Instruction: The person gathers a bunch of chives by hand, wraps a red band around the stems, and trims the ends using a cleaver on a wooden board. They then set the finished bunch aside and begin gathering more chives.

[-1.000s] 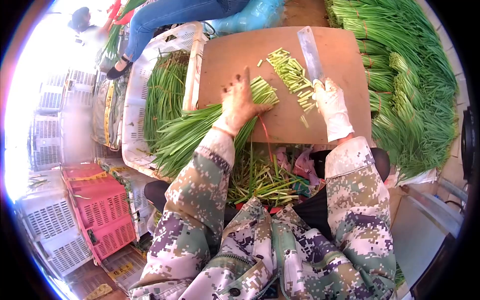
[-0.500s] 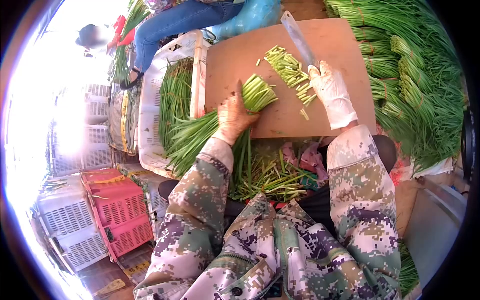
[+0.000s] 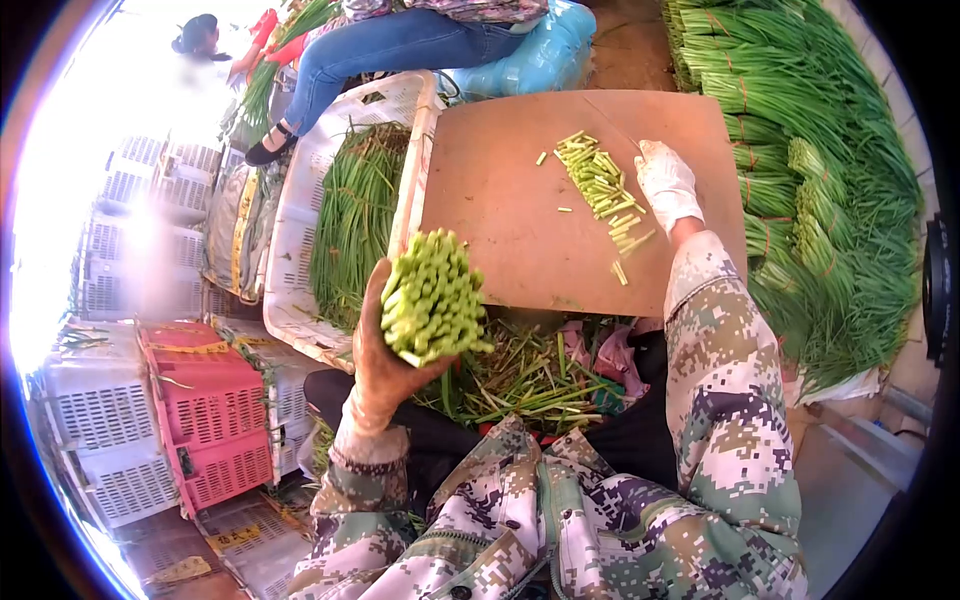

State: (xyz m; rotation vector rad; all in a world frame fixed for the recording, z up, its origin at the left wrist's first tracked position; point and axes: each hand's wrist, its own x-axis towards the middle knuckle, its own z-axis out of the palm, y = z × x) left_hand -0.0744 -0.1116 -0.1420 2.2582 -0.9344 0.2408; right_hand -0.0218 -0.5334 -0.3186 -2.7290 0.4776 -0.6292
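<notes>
My left hand [image 3: 390,350] is wrapped round a thick bunch of green stalks [image 3: 433,298], its cut ends turned up toward the camera, off the board's left front corner. My right hand [image 3: 666,182], in a white glove, is closed at the right side of the brown board [image 3: 500,220]. It holds the knife, whose blade [image 3: 612,122] shows only as a thin edge pointing up and left. Short cut stalk pieces [image 3: 595,175] lie on the board to the left of my right hand.
A white crate [image 3: 285,235] of long green stalks stands left of the board. Tied bundles [image 3: 800,180] are piled on the right. Trimmings [image 3: 520,375] lie below the board. Red [image 3: 215,420] and white crates [image 3: 110,430] stand at left. A seated person [image 3: 370,50] handles stalks at upper left.
My left hand has lifted the bunch off the board, toward me and left, turning its cut ends up. The knife has turned from showing its flat side to edge-on.
</notes>
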